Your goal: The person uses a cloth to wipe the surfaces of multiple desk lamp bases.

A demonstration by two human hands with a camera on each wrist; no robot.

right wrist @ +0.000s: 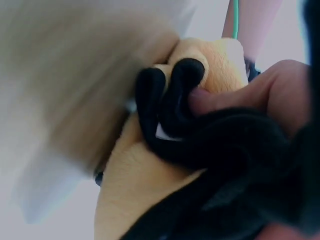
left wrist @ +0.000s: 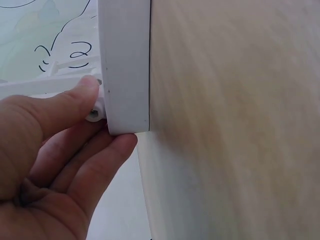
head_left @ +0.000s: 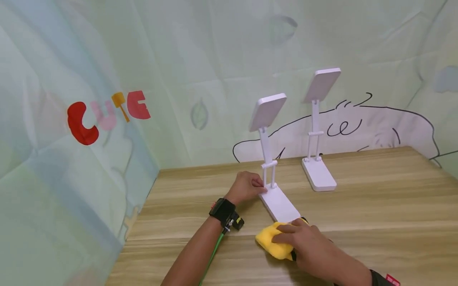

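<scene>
White stand [head_left: 269, 164], we see, rises from the table [head_left: 200, 186] between the left hand [head_left: 247, 186] gripping the far corner of its base [head_left: 280, 204], whose long axis points near-right, and the right hand [head_left: 313, 250] clutching a yellow cloth [head_left: 274, 240] by the near end.

I can see the left hand [left wrist: 52, 160] gripping a white base [left wrist: 125, 70] at its hinged end, toward one tabletop [left wrist: 235, 120] edge.
</scene>
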